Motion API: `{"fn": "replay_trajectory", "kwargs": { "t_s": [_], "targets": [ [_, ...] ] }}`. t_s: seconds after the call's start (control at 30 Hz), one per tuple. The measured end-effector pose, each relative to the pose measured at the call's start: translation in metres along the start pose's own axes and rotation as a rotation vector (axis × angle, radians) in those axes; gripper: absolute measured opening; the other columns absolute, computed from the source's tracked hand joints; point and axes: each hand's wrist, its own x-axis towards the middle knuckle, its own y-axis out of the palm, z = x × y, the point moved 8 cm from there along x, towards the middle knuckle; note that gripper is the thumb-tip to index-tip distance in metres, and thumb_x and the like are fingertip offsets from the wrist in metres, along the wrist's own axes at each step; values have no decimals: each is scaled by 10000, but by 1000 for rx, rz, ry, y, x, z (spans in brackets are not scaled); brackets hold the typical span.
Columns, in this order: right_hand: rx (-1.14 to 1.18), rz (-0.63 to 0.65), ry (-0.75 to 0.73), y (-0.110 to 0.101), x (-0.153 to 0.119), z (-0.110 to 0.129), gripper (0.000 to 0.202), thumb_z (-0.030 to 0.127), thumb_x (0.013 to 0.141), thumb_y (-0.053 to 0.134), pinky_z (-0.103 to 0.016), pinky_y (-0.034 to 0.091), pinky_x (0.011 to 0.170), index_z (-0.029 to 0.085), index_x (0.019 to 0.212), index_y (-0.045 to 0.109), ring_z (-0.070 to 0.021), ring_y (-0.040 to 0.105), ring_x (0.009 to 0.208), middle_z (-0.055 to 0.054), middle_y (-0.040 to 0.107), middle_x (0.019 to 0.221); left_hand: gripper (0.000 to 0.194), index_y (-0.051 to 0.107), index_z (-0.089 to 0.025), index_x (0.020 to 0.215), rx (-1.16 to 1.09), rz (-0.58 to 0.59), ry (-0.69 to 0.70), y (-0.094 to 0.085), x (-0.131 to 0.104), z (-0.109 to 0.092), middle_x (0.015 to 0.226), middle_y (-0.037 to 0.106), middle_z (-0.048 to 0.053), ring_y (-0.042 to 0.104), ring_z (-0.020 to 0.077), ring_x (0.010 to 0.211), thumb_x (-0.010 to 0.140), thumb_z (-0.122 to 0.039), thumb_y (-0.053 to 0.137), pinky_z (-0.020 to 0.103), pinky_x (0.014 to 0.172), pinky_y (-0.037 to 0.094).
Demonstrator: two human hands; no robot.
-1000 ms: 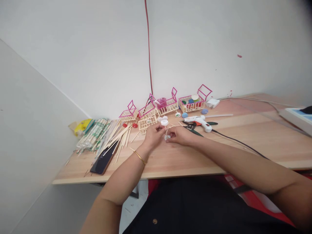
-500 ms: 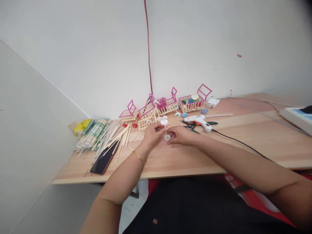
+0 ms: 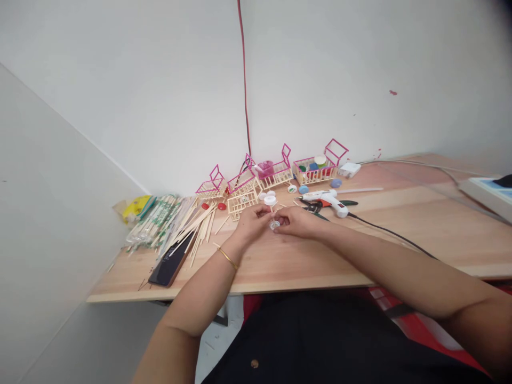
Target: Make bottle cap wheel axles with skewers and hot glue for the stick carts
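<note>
Between my hands a short stick (image 3: pixel 272 209) joins an upper white cap (image 3: pixel 270 200) and a lower white cap (image 3: pixel 274 225). My left hand (image 3: pixel 253 221) is closed at the stick's left side, just below the upper cap. From the right, my right hand (image 3: pixel 294 221) closes its fingers around the lower part, beside the lower cap. The fingertips partly hide the stick. More white caps (image 3: pixel 264 195) lie just behind, next to a small frame of pale sticks (image 3: pixel 242 204).
Small stick carts with pink rims (image 3: pixel 316 170) line the wall. A white glue gun (image 3: pixel 326 197) rests on pliers (image 3: pixel 350 202) at the right. Loose sticks (image 3: pixel 206 224), a phone (image 3: pixel 170 264) and bagged sticks (image 3: pixel 154 221) lie at the left.
My right hand's fingers have drawn in slightly around the lower cap. Both hands otherwise stay in nearly the same place.
</note>
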Motion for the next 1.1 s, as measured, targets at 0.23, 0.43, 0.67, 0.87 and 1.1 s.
{"fn": "replay_trajectory", "kwargs": {
  "t_s": [0.23, 0.43, 0.67, 0.87, 1.1],
  "targets": [
    [94, -46, -21, -8, -1, 2, 209, 339, 713, 636, -232, 334, 547, 171, 837, 642, -124, 502, 587, 3, 608, 688, 191, 653, -133, 789, -29, -55, 26, -6, 0, -1, 788, 652, 36, 574, 124, 710, 691, -294, 683, 246, 685, 440],
    [29, -52, -25, -10, 0, -1, 183, 349, 713, 633, -237, 342, 567, 173, 758, 613, -132, 516, 602, -3, 609, 680, 196, 675, -138, 842, 22, -67, 44, -9, 0, 0, 765, 663, 44, 583, 128, 693, 753, -305, 623, 257, 674, 461],
    [0, -20, -5, -8, 0, -3, 202, 369, 715, 635, -238, 335, 562, 172, 755, 609, -135, 521, 603, -9, 620, 693, 169, 680, -139, 859, 50, -65, 56, -7, 1, 3, 783, 669, 48, 590, 130, 711, 759, -255, 608, 258, 691, 467],
    [-58, 8, -28, -2, 1, 3, 161, 327, 722, 622, -242, 314, 557, 167, 726, 603, -138, 511, 608, -15, 613, 688, 181, 679, -134, 851, 88, -16, 73, 1, 0, 1, 795, 660, 40, 580, 138, 742, 763, -279, 616, 249, 691, 446],
    [-70, 10, -22, 0, 1, 2, 161, 323, 716, 641, -237, 305, 550, 169, 722, 594, -130, 491, 591, -12, 612, 683, 138, 675, -147, 794, 113, -18, 46, 3, -1, 5, 766, 666, 28, 586, 139, 732, 774, -257, 594, 247, 688, 441]
  ]
}}
